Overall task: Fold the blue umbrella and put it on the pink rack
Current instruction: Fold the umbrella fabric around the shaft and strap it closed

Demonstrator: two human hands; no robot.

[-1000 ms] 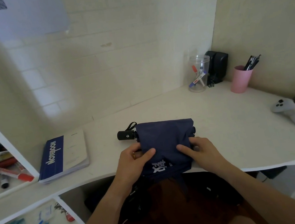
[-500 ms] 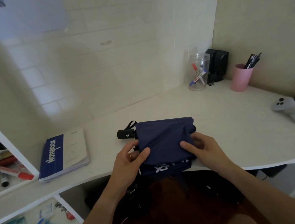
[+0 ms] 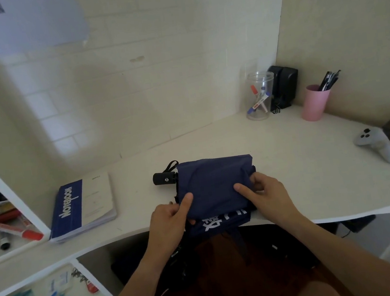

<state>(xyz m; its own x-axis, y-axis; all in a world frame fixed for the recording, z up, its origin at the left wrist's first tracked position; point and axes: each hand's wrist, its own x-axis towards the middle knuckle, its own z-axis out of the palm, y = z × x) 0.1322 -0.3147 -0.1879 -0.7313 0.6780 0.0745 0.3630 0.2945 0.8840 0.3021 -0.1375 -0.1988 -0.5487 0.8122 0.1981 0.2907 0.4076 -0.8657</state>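
Compared with a second ago, the blue umbrella (image 3: 214, 184) is lying at the same place at the 6 o'clock edge of the white desk (image 3: 289, 161), but more of its near flap with white letters is now turned under. The left hand (image 3: 167, 221) and the right hand (image 3: 266, 194) are both pinching the cloth, thumbs on top. The folding is going forward but is not finished, and the pink rack is not appearing in view.

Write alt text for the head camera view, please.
Two hands, left hand and right hand, pinch the folded blue umbrella on a white desk. A notebook lies left; a pink cup stands right.
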